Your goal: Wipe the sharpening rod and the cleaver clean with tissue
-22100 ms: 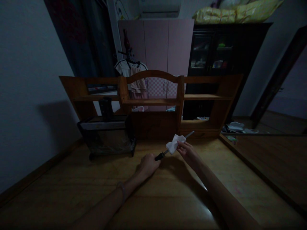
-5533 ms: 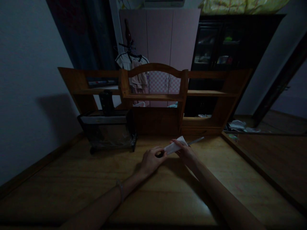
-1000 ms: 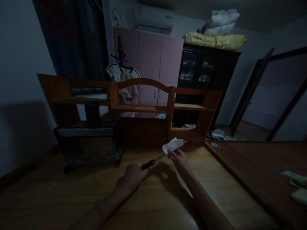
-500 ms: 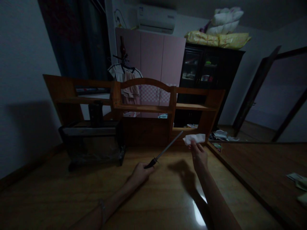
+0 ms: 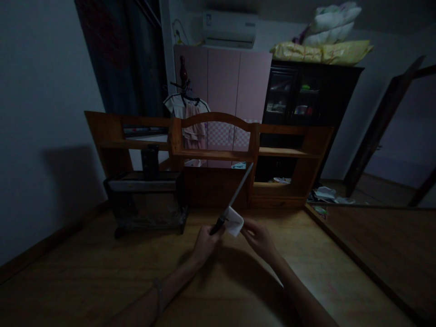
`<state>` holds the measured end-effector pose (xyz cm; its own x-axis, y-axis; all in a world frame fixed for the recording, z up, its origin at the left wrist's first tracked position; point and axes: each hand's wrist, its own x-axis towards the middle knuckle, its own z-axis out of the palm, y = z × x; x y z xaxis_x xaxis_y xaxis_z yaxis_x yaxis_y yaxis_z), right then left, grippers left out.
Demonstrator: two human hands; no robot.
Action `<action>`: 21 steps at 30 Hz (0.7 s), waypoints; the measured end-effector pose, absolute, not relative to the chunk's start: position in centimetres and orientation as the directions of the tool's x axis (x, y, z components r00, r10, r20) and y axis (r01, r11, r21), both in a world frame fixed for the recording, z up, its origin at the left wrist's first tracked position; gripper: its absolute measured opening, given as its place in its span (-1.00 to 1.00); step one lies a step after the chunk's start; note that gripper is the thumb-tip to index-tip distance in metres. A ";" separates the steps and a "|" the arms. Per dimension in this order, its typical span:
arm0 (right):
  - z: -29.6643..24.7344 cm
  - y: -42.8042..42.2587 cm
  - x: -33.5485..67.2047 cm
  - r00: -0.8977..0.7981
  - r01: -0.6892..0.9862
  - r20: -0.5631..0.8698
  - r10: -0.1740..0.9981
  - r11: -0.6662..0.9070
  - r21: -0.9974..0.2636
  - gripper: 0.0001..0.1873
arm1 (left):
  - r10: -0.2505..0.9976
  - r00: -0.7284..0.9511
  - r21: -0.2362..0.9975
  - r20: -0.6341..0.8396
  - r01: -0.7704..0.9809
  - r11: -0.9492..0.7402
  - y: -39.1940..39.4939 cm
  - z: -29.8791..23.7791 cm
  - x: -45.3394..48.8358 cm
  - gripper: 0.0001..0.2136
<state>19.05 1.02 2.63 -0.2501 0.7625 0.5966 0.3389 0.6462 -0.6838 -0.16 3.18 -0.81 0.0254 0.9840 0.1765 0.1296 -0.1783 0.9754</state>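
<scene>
My left hand (image 5: 205,243) is closed round the black handle of a thin metal rod (image 5: 237,190), which points up and to the right over the wooden desk (image 5: 102,281). A folded white tissue (image 5: 233,221) rests against the rod just above the handle. My right hand (image 5: 260,239) pinches that tissue from the right, fingers bent. The two hands sit close together near the middle of the desk. The room is dim.
A wooden shelf unit (image 5: 211,152) stands along the desk's back edge. A dark wire rack (image 5: 146,200) with a dark box sits at its left. Behind are a pink wardrobe (image 5: 223,86), a black cabinet (image 5: 306,100) and hanging clothes (image 5: 189,118).
Half a second ago my right hand held the tissue off the rod, out to the right. It has come back to the base of the rod, which now tilts more upright.
</scene>
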 end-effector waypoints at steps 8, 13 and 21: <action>1.7 0.4 17.8 -0.263 0.467 0.672 0.692 0.701 -0.538 -0.70 | 0.967 0.128 0.949 0.221 0.199 -0.243 3.5 -2.7 0.7 -0.66; 0.8 0.3 17.6 -0.298 0.632 0.671 0.679 0.667 -0.394 -0.79 | 0.980 0.115 0.973 0.162 0.149 -0.178 3.7 -3.4 0.7 -0.67; 1.4 0.4 17.3 -0.180 0.513 0.604 0.776 0.598 -0.616 -0.82 | 0.988 0.154 0.994 -0.022 -0.099 0.038 3.2 -2.9 1.0 -0.62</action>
